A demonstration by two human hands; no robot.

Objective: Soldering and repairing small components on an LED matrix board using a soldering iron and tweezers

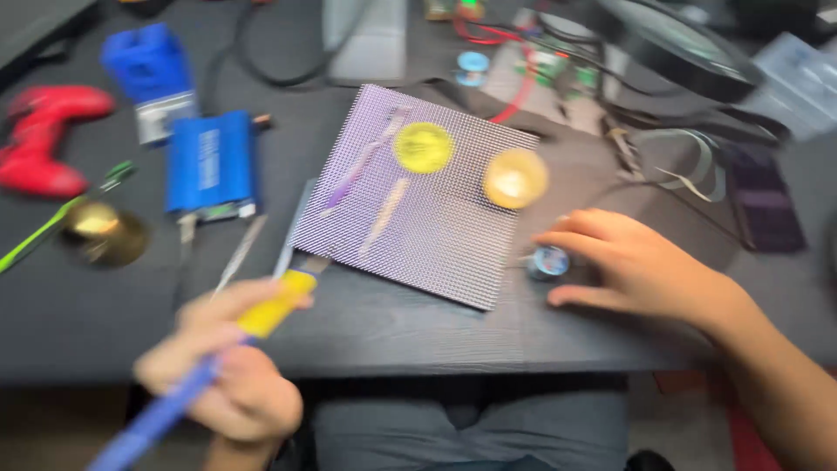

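My left hand [228, 362] is closed round a tool with a yellow and blue handle [261, 316]; its metal tip points at the near left corner of a square dotted panel [436, 227] lying on the dark table [392, 323]. On the panel rest a yellow round tin [423, 146] and two thin stick-like tools. My right hand [629, 266] lies on the table at the panel's right edge, fingers spread beside a small round spool [549, 261]. An orange round tin [515, 178] sits just past the panel's right side. The picture is blurred.
A blue box-shaped device [212, 162], a blue and white block [153, 74], a red game controller [45, 135] and a brass stand [105, 231] lie at the left. Cables, a circuit board [545, 65] and a magnifier lamp [676, 44] crowd the far right. Tweezers [240, 253] lie beside the panel.
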